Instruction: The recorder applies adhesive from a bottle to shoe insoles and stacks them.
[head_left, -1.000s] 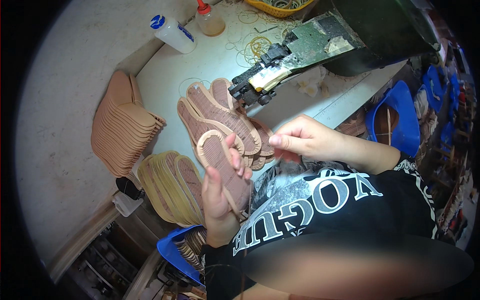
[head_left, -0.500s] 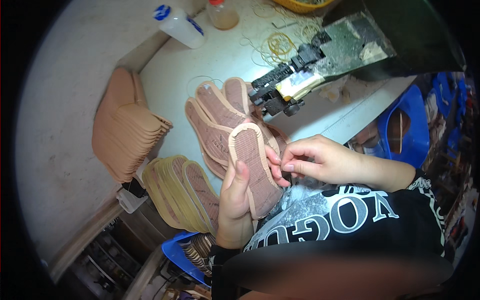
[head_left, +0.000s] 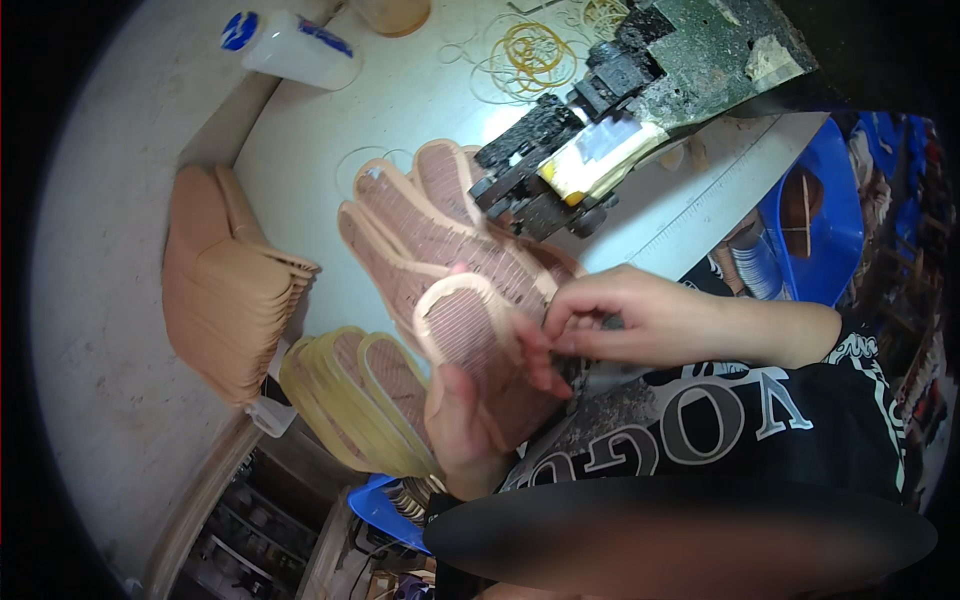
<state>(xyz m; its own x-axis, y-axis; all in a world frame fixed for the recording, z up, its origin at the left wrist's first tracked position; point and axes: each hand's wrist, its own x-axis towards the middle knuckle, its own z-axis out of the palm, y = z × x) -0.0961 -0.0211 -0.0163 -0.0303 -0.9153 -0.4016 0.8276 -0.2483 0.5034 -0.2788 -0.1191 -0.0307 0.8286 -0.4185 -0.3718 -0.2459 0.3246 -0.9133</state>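
My left hand (head_left: 462, 432) grips an insole (head_left: 465, 325) with a brown woven face and a pale tan bound edge, held tilted in front of my body. Its fingers pass behind the insole, and their tips show at the right edge. Beside those tips is my right hand (head_left: 625, 312), its thumb and forefinger pinched together; whatever they hold is too small or blurred to make out. Several similar tan-edged insoles (head_left: 425, 215) lie fanned out on the table (head_left: 300, 130) just beyond. To the left is a pile of insoles with yellow-green edges (head_left: 345, 400).
A dark green sewing-type machine (head_left: 690, 80) juts over the table beyond my hands. Tan pieces stand stacked (head_left: 215, 300) against the left wall. Far back are a white bottle (head_left: 300, 55), a jar (head_left: 395, 12) and yellow loops (head_left: 535, 55). Blue plastic containers flank the table, right (head_left: 825, 215) and lower left (head_left: 380, 515).
The view has shifted, so the table things sit further left and higher. The insole in my left hand has tipped and blurs with motion. My right hand stays pinched close to its edge.
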